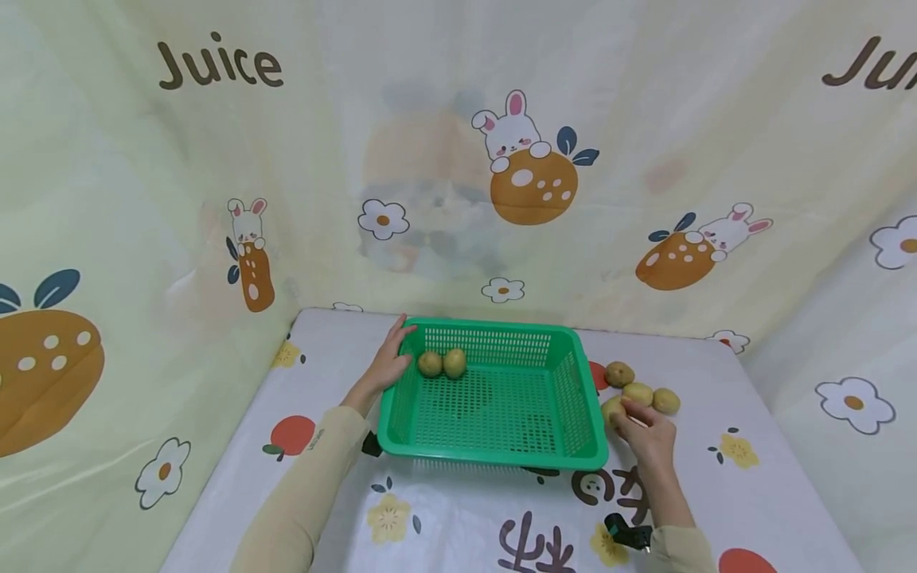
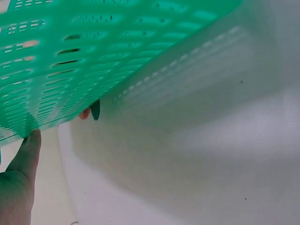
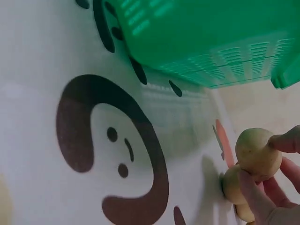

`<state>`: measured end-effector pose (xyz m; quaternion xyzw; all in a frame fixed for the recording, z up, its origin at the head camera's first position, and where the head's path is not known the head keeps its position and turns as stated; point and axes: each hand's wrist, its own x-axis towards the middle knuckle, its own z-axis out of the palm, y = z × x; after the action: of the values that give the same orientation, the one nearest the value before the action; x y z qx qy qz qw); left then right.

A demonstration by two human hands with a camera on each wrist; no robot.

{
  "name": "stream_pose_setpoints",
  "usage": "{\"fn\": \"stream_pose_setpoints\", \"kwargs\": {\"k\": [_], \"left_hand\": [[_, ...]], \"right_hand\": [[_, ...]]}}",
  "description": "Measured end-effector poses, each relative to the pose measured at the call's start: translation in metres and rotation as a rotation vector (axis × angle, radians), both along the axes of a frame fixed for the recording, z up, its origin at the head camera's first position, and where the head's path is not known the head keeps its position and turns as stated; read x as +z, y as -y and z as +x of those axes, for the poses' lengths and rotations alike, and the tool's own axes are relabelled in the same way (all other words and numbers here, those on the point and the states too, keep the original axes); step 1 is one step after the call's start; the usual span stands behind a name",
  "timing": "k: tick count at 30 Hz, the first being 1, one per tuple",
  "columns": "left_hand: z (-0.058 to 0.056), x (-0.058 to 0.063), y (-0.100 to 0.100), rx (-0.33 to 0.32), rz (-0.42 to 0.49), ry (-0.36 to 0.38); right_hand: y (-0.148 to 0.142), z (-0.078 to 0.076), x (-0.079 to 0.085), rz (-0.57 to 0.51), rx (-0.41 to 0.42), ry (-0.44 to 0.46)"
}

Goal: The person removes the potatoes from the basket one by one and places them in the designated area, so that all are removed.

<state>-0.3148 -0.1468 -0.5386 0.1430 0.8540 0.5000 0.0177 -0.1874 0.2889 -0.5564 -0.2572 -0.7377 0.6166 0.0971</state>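
Progress, judged from the layout: your work looks partway along. A first potato (image 1: 431, 364) and a second potato (image 1: 454, 364) lie side by side inside the green perforated basket (image 1: 494, 459), near its back left corner. Four others are outside, on its right: one in your fingers, three unheld.

Grip, right: your right hand (image 1: 650, 430) pinches the held potato (image 3: 255, 152) between thumb and fingers, spread only as wide as the potato. It is just beside the basket's right wall. In the right wrist view other potatoes show close behind; whether it touches them, you cannot tell.

Grip, left: your left hand (image 1: 387, 368) touches the basket at its left rim, towards the back corner. Whether the fingers clasp the rim or merely steady it, you cannot tell; no potato shows in that hand.

Unheld group: a back potato (image 1: 619, 374), a middle potato (image 1: 637, 393) and a far-right potato (image 1: 667, 401), clustered on the printed tablecloth (image 1: 777, 465).

Count: basket, 1; potatoes in view, 6 (2 inside, 1 held, 3 on the cloth); your hands, 2
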Motion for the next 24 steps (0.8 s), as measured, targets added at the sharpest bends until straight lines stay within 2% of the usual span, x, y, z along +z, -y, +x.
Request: {"fn": "stream_pose_setpoints", "kwargs": {"k": [6,11,16,24], "left_hand": [[0.0,0.002,-0.001,0.001,-0.002,-0.01],[0.0,0.002,-0.001,0.0,-0.002,-0.016],[-0.001,0.003,-0.001,-0.001,0.005,-0.021],[0.0,0.003,-0.001,0.003,0.001,-0.026]], "right_hand": [[-0.001,0.011,-0.003,0.001,-0.04,-0.002],[-0.006,0.018,-0.007,0.081,-0.068,0.073],[-0.011,0.021,-0.013,0.143,-0.058,0.159],[-0.012,0.022,-0.018,0.117,-0.075,0.158]]}}
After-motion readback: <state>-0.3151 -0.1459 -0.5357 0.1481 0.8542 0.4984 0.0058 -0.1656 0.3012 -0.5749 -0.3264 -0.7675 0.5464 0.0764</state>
